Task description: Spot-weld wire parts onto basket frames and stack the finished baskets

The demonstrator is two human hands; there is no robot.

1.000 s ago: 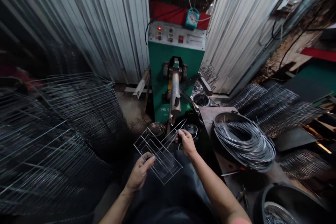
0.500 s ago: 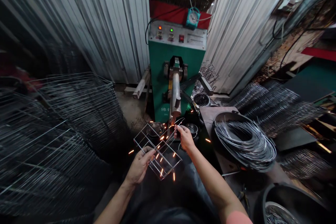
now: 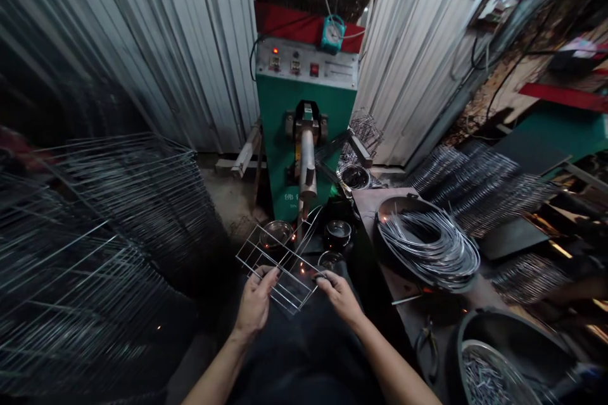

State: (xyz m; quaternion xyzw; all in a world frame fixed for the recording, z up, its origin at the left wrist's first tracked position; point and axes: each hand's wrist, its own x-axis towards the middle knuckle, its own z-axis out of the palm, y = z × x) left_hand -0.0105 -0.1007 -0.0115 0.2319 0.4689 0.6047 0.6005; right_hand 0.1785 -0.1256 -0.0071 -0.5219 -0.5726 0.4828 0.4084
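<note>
My left hand point(image 3: 256, 300) is closed on the left side of a wire rack point(image 3: 295, 294), its thumb lying over the bars. At the rack's right edge my right hand point(image 3: 338, 294) pinches the wire frame. The rack is held tilted in front of a green spot welding machine point(image 3: 275, 133). Its far part lies by the welder's electrode point(image 3: 304, 205), where a curved wire point(image 3: 313, 218) also shows. Whether the curved wire is joined to the rack I cannot tell. A few sparks glow around the bars.
Tall stacks of wire racks point(image 3: 128, 196) stand at the left. On the right, a side table point(image 3: 363, 202) bears a round pan with bent wires point(image 3: 427, 247), pliers point(image 3: 430, 342) and a black tub point(image 3: 517, 329) with small metal pieces. Metal bowls point(image 3: 338, 231) sit below the electrode.
My right hand has moved from beside the electrode down toward me, onto the rack's right edge. The shower of sparks has mostly died, and the green lamp has gone out. The view has shifted slightly.
</note>
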